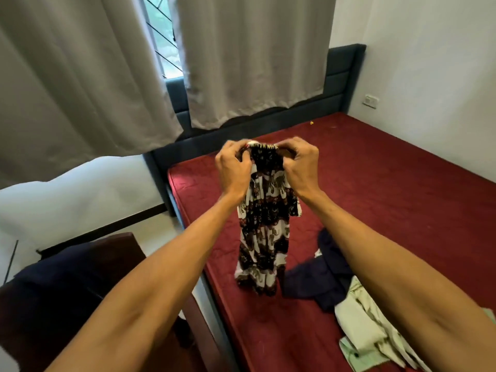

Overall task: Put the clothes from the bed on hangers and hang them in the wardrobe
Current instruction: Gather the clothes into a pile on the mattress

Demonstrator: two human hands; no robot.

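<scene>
Lying nearest on the bed (389, 183) are two loose garments, a pale green one (367, 326) at the lower right edge and a navy one (319, 280) just beside it, touching it. One patterned garment (264, 232), black and white with red bands, hangs in the air above the mattress, its hem close to the red cover. Two hands hold it up at the top: the left hand (234, 167) has its fingers curled tight on the bunched cloth, and the right hand (299, 163) pinches the same edge, fingers closed on the fabric. To the left, a dark cloth (61, 288) drapes over brown furniture. Beyond, the dark headboard (341, 79) runs along the wall, with two grey curtains (249, 55) parted over a barred window, and a white socket (371, 100) on the right wall.
</scene>
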